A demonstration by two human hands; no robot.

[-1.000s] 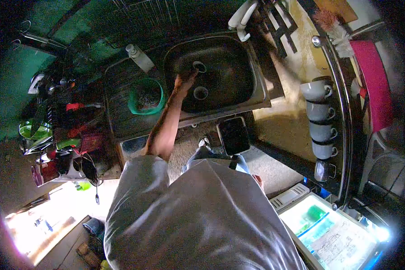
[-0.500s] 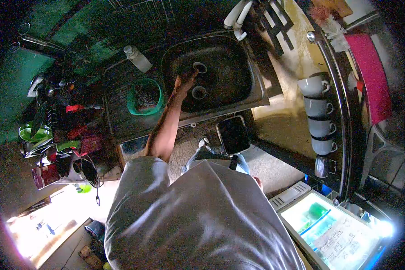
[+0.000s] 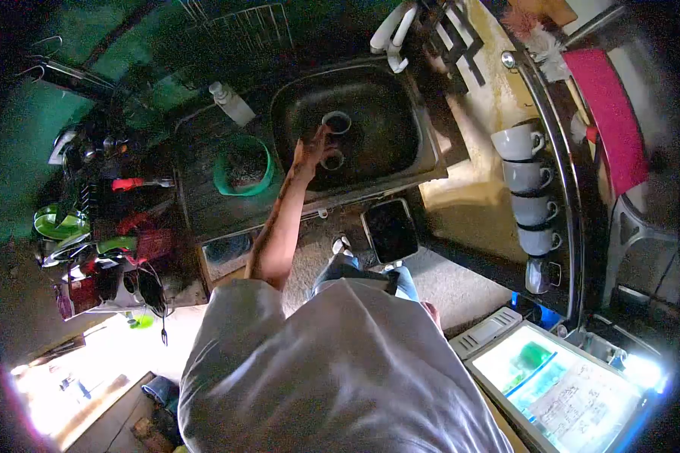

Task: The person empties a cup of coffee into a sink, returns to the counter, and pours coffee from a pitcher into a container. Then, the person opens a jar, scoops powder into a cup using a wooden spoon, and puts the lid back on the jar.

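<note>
My left hand (image 3: 310, 154) reaches into the dark sink (image 3: 389, 113), its fingers apart and seemingly holding nothing. Just beyond the fingertips stands a pale-rimmed cup (image 3: 336, 122); I cannot tell whether they touch it. A second cup (image 3: 332, 159) is close beside the fingers, nearer to me. Both cups are seen from above with dark insides. Of my right hand (image 3: 432, 311), only a sliver shows low beside my body, its fingers hidden.
A green tub (image 3: 269, 167) and a white bottle (image 3: 234, 106) stand on the drainboard left of the sink. Several cups (image 3: 527, 177) hang along a rail at the right. A rack with utensils (image 3: 91, 204) is at the left. A dark bin (image 3: 390, 230) stands below the sink edge.
My left hand has drawn back slightly from the farther cup, and its fingers have spread. The cups remain in the sink. The view has shifted a little.
</note>
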